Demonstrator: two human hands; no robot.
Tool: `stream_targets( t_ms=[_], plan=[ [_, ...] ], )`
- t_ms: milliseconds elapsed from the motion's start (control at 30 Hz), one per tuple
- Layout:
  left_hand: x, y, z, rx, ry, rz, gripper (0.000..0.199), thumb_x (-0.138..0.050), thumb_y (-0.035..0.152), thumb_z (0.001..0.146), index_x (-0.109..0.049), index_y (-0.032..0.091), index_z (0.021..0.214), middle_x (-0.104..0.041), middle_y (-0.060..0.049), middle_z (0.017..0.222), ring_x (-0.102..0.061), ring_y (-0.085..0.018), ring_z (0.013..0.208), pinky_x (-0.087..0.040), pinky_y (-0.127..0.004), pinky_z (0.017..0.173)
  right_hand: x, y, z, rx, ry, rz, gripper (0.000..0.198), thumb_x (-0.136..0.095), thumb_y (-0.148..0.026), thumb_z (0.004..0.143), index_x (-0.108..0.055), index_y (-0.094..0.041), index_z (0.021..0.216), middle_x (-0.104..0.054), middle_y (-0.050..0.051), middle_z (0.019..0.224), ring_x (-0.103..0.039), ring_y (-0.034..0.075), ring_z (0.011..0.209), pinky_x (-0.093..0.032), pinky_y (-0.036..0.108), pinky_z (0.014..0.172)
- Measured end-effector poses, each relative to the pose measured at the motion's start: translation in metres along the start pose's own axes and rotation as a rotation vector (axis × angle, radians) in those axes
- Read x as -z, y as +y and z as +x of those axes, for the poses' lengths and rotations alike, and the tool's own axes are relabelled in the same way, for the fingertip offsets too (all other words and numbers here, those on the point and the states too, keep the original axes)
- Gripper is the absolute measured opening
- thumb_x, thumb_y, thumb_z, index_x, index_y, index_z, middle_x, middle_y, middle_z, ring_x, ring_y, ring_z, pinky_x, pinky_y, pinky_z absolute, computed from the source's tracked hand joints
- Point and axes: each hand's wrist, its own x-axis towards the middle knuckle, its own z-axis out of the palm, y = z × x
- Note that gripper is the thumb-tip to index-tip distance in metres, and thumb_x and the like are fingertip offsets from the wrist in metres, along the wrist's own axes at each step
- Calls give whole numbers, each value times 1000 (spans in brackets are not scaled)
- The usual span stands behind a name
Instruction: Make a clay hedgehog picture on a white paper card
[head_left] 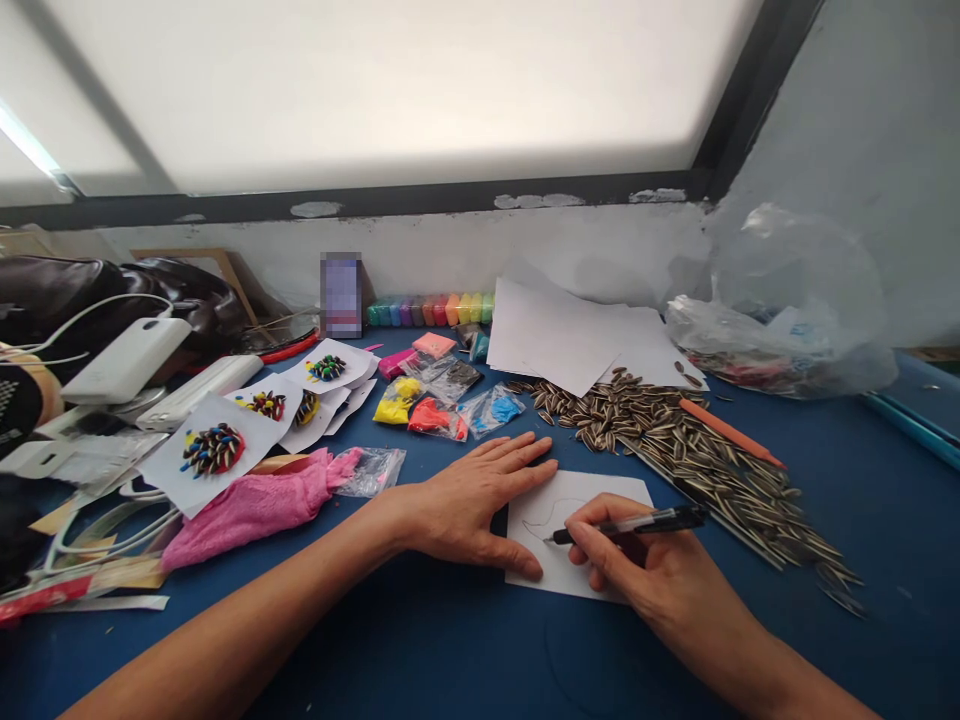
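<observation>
A small white sheet of paper (585, 488) lies on the blue table in front of me, with a thin curved pen line drawn on it. My left hand (480, 505) is spread flat, its fingertips and thumb resting on the paper's left edge. In my right hand (660, 570) a black pen (637, 523) is pinched, its tip at the paper near the drawn line. Just beyond the paper, a heap of striped sunflower seeds (675, 450) spreads to the right. Small bags of coloured clay (435, 415) lie beyond my left hand.
Paper cards with seed-and-clay figures (214, 450) lie at left beside a pink cloth (255, 510). Larger white sheets (555, 330) and a row of coloured clay (431, 310) stand at the back. An orange stick (731, 433) rests on the seeds; a plastic bag (787, 320) sits back right.
</observation>
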Motion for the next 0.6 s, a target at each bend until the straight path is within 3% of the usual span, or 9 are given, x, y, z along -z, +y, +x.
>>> stream_targets(
  t_ms=[600],
  plan=[
    [3, 4, 1, 48, -47, 11, 99, -59, 73, 78, -20, 25, 156, -3, -5, 163, -1, -29, 152, -5, -47, 123, 22, 14, -13, -60, 53, -108, 35, -50, -51, 91, -64, -23, 75, -62, 0, 67, -57, 16, 62, -45, 27, 57]
  ],
)
